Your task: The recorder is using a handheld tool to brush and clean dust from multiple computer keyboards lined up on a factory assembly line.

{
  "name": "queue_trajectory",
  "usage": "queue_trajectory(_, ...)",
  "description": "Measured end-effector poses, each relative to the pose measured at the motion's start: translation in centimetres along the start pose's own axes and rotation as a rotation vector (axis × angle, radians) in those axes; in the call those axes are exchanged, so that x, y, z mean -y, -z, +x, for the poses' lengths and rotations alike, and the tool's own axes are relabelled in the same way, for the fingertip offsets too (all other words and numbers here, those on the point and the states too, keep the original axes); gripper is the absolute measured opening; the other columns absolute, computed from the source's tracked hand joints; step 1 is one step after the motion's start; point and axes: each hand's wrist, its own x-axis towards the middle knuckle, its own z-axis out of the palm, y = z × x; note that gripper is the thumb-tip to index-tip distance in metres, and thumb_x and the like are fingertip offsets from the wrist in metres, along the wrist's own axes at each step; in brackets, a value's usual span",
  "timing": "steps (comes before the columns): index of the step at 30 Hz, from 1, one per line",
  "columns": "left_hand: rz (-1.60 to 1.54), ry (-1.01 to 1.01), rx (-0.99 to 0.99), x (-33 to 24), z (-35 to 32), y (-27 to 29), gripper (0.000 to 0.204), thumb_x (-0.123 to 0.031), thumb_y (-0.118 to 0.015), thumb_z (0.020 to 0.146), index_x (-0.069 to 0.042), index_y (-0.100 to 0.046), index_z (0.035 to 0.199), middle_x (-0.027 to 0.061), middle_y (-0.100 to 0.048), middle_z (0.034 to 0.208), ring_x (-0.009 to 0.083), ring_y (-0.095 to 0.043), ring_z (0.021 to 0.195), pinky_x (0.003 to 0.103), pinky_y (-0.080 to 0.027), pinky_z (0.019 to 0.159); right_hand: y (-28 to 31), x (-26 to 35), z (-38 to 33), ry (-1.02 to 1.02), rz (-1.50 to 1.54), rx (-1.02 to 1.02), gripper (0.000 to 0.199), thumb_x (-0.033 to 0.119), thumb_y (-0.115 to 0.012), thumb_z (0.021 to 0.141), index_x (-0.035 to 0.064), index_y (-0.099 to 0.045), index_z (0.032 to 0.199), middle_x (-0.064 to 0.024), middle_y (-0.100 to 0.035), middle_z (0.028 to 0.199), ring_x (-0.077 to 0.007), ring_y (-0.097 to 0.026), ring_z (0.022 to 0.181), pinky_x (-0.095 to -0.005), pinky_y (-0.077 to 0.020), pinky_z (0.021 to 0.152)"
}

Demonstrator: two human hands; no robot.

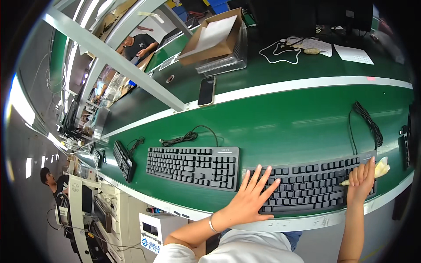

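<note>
A black keyboard (307,188) lies in front of me on the green bench. My left hand (252,193) rests with its fingers spread over the keyboard's left end. At the right end, my right hand (362,180) is closed round a crumpled pale yellow cloth (382,167). Part of the cloth sticks out beyond the hand on the right, and a narrow tip pokes out on the left over the keys. A bundled black cable (368,122) lies behind this keyboard.
To the left lie a second black keyboard (193,168) with its coiled cable (184,139) and a third keyboard (124,161). A phone (207,91) leans at the white ledge (272,90). Behind it stand a cardboard box (210,37), papers (353,54) and a white cable (280,55).
</note>
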Motion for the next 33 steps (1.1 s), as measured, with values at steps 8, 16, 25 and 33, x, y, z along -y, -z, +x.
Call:
queue_trajectory(8,0.102,-0.163,0.174,0.1,5.1,0.8,0.096,-0.057,-0.072,0.070,-0.017,-0.036,0.149,0.0258,-0.015,0.158,0.0490,-0.010,0.145,0.063,-0.012,0.112,0.9,-0.3,1.8,-0.117,0.118,0.271,0.055,0.039,-0.042,0.104,0.0193,-0.036,0.053,0.0068,-0.028,0.045,-0.0064,-0.019,0.036,-0.0210,-0.0181,0.036)
queue_trajectory(16,0.079,-0.224,0.039,-1.1,5.8,-1.1,0.084,-0.060,-0.069,0.072,-0.017,-0.047,0.141,0.0288,-0.026,0.152,0.0499,-0.029,0.136,0.063,-0.021,0.110,1.8,3.3,1.7,0.069,0.009,0.087,0.047,0.037,-0.045,0.102,0.0183,-0.033,0.061,0.0053,-0.025,0.045,-0.0067,-0.020,0.036,-0.0218,-0.0220,0.036)
queue_trajectory(25,0.063,-0.230,0.034,-1.9,5.4,-1.0,0.080,-0.060,-0.069,0.073,-0.019,-0.049,0.139,0.0302,-0.031,0.149,0.0504,-0.035,0.132,0.063,-0.024,0.109,2.0,4.2,0.7,-0.148,0.004,0.169,0.047,0.038,-0.041,0.102,0.0182,-0.032,0.061,0.0053,-0.024,0.044,-0.0065,-0.019,0.036,-0.0220,-0.0219,0.035)
queue_trajectory(33,0.017,-0.251,0.039,-3.0,6.2,-0.5,0.075,-0.058,-0.068,0.075,-0.018,-0.052,0.136,0.0302,-0.032,0.148,0.0507,-0.036,0.131,0.063,-0.024,0.109,0.7,5.6,-0.2,0.066,-0.072,0.151,0.046,0.031,-0.033,0.106,0.0180,-0.034,0.062,0.0069,-0.025,0.044,-0.0049,-0.019,0.035,-0.0197,-0.0219,0.033)
